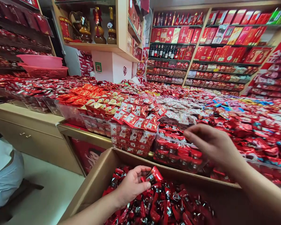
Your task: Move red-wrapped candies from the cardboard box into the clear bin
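My left hand holds a small red-wrapped candy between thumb and fingers, above an open cardboard box. Inside the box lies a heap of loose candies in shiny red and dark wrappers. My right hand hovers over the edge of a clear bin where similar red packets are stacked in rows. Its fingers are loosely bent and slightly apart, and nothing shows between them. Beside that bin stands another clear bin, heaped with red and white packets.
More bins of wrapped sweets spread across the display. Pink baskets sit at the back left. Shelves with bottles and red boxes line the back wall. At the left edge is part of a seated person.
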Available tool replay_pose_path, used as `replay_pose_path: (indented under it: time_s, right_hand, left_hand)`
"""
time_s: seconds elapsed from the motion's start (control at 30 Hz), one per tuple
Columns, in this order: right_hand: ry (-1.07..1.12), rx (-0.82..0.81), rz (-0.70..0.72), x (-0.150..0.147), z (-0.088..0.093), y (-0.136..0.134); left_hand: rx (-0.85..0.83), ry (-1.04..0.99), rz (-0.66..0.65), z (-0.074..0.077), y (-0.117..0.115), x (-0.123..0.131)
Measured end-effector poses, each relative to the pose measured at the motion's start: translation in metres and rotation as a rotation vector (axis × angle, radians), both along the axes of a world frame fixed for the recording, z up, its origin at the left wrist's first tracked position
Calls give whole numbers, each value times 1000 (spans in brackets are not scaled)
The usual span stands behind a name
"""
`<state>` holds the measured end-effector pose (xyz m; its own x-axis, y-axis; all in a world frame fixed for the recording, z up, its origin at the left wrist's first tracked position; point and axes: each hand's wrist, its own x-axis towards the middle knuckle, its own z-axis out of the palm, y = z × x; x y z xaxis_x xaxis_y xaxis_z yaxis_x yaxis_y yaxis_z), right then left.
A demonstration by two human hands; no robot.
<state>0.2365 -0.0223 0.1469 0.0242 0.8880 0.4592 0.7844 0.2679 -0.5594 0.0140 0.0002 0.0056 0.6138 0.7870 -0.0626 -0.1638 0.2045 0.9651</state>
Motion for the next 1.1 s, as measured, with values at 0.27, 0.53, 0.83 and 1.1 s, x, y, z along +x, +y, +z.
replay_pose_path:
  time_s: [0.27, 0.53, 0.83, 1.1]
  right_hand:
    - [423, -470, 210, -50, -112, -41]
    - [451, -414, 342, -45, -105, -47]
    - [-22, 40, 170, -16, -28, -52]
    - [-337, -331, -11, 51, 35, 20]
  left_hand:
    - [14, -44, -1, 5, -15, 7]
    - [-317, -129, -166, 9, -14, 3]
    - [-413, -90, -325, 4, -11, -3]
    - [-374, 53, -274, -4, -7, -5]
